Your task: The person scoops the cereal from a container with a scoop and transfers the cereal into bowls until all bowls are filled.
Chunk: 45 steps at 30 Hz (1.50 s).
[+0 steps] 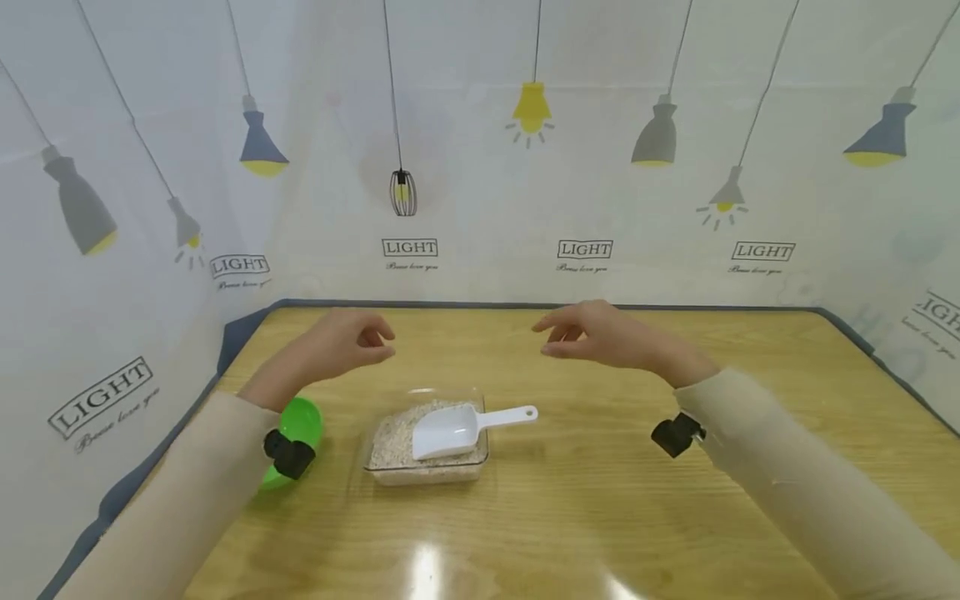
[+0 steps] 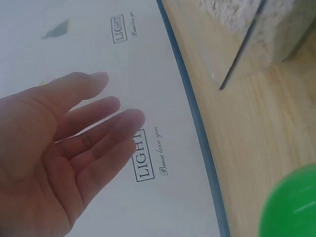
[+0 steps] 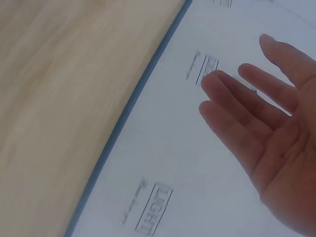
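Both hands hover over the table with loosely bent fingers and nothing in them. The left hand (image 1: pixel 347 340) is above and left of a clear rectangular container (image 1: pixel 427 475) holding pale, grainy flakes (image 1: pixel 393 437). On the flakes lies a white scoop (image 1: pixel 450 432), its handle reaching out over the container's right rim. A green bowl (image 1: pixel 306 423) stands left of the container, partly hidden behind the left forearm. The right hand (image 1: pixel 596 333) is held up to the right of the scoop's handle, apart from it. In the wrist views, the left palm (image 2: pixel 44 163) and right palm (image 3: pixel 286 148) show bare.
A wooden table (image 1: pixel 600 500) with a dark blue edge carries these things. Behind it and at both sides hangs a white backdrop (image 1: pixel 480 208) printed with lamps and the word LIGHT. Black wrist cameras, such as the right one (image 1: pixel 675 435), sit under the sleeves.
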Each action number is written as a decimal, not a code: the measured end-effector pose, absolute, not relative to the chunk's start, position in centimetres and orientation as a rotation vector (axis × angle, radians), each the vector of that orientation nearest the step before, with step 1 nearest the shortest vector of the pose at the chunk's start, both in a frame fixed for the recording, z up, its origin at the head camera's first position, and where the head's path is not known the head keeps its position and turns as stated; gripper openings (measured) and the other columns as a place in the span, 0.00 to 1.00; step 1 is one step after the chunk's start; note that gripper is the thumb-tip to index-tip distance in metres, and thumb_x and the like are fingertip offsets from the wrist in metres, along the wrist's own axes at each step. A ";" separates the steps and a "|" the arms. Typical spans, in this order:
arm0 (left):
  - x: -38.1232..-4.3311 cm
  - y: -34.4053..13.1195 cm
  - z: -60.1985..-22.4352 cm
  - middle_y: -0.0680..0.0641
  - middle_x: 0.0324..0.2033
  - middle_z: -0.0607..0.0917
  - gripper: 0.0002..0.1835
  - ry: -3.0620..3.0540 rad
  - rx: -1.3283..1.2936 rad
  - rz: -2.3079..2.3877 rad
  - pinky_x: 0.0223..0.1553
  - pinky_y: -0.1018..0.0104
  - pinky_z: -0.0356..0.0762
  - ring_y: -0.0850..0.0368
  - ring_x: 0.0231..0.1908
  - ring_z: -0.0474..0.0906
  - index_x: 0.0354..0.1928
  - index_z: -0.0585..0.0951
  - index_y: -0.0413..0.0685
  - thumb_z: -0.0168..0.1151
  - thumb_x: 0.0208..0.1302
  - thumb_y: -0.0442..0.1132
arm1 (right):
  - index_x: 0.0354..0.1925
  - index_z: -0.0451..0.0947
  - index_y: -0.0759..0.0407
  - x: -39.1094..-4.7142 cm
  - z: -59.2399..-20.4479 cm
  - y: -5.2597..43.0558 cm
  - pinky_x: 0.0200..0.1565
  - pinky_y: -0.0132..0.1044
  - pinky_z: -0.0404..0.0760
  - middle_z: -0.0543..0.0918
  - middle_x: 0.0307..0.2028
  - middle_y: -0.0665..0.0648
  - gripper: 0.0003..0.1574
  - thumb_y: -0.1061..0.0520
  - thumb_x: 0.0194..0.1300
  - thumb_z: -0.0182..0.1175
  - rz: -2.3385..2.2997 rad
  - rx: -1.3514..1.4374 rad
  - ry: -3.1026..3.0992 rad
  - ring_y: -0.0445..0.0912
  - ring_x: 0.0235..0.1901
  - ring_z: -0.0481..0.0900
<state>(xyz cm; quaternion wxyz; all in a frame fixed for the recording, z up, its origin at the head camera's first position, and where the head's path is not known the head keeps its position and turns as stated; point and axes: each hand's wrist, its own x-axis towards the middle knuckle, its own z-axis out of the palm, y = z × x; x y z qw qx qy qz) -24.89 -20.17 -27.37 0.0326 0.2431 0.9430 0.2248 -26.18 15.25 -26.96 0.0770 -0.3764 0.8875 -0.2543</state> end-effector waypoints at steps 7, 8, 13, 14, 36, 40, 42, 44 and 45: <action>-21.6 -20.3 -28.3 0.47 0.30 0.83 0.12 2.873 0.750 0.777 0.33 0.62 0.79 0.56 0.32 0.80 0.43 0.80 0.33 0.61 0.61 0.35 | 0.55 0.75 0.60 -24.3 -27.5 12.5 0.45 0.40 0.78 0.82 0.41 0.50 0.23 0.49 0.66 0.57 -0.597 -1.323 2.556 0.41 0.41 0.79; -21.1 -20.3 -28.4 0.47 0.30 0.83 0.12 2.874 0.739 0.780 0.33 0.63 0.79 0.56 0.32 0.80 0.43 0.80 0.33 0.62 0.61 0.34 | 0.54 0.76 0.60 -24.1 -27.6 12.2 0.45 0.39 0.78 0.82 0.42 0.51 0.22 0.50 0.66 0.57 -0.583 -1.341 2.541 0.41 0.41 0.79; -19.1 -20.4 -28.9 0.47 0.31 0.83 0.12 2.901 0.642 0.745 0.34 0.61 0.79 0.53 0.33 0.80 0.43 0.80 0.34 0.62 0.61 0.35 | 0.51 0.78 0.62 -23.3 -28.1 11.1 0.43 0.35 0.78 0.82 0.45 0.54 0.22 0.51 0.63 0.61 -0.545 -1.396 2.488 0.41 0.40 0.79; -18.8 -20.5 -29.0 0.46 0.32 0.83 0.12 2.907 0.627 0.740 0.35 0.60 0.79 0.52 0.34 0.80 0.43 0.80 0.34 0.62 0.61 0.36 | 0.51 0.78 0.62 -23.2 -28.2 10.9 0.43 0.34 0.78 0.82 0.46 0.54 0.22 0.51 0.63 0.61 -0.539 -1.396 2.482 0.41 0.40 0.79; -16.2 -21.2 -32.6 0.46 0.33 0.82 0.11 2.806 0.562 0.918 0.35 0.63 0.79 0.53 0.35 0.79 0.43 0.79 0.33 0.63 0.58 0.32 | 0.47 0.80 0.63 -23.3 -29.9 9.3 0.43 0.41 0.78 0.82 0.42 0.53 0.19 0.59 0.56 0.67 -0.483 -1.395 2.474 0.45 0.39 0.78; -16.0 -21.2 -32.8 0.47 0.34 0.82 0.12 2.795 0.546 0.957 0.36 0.64 0.79 0.54 0.35 0.79 0.44 0.80 0.34 0.63 0.58 0.32 | 0.46 0.81 0.62 -23.6 -30.3 9.0 0.42 0.38 0.78 0.82 0.41 0.52 0.18 0.60 0.56 0.67 -0.499 -1.409 2.456 0.42 0.37 0.78; -15.9 -21.2 -32.8 0.47 0.35 0.82 0.12 2.793 0.533 0.973 0.36 0.64 0.79 0.55 0.35 0.79 0.44 0.80 0.34 0.63 0.59 0.32 | 0.46 0.81 0.62 -23.7 -30.5 8.8 0.42 0.36 0.78 0.82 0.40 0.51 0.17 0.60 0.56 0.67 -0.502 -1.416 2.447 0.40 0.37 0.78; -15.8 -21.2 -32.9 0.47 0.35 0.82 0.13 2.786 0.517 0.989 0.36 0.64 0.79 0.55 0.35 0.79 0.45 0.80 0.33 0.63 0.58 0.32 | 0.46 0.81 0.62 -23.8 -30.6 8.6 0.41 0.34 0.78 0.82 0.39 0.50 0.17 0.60 0.56 0.67 -0.502 -1.417 2.441 0.39 0.36 0.78; -15.8 -21.3 -32.9 0.47 0.35 0.82 0.14 2.781 0.506 0.999 0.36 0.64 0.79 0.55 0.35 0.79 0.46 0.80 0.33 0.63 0.58 0.33 | 0.46 0.81 0.62 -23.8 -30.6 8.5 0.41 0.33 0.78 0.82 0.38 0.50 0.17 0.60 0.56 0.67 -0.502 -1.418 2.440 0.39 0.35 0.78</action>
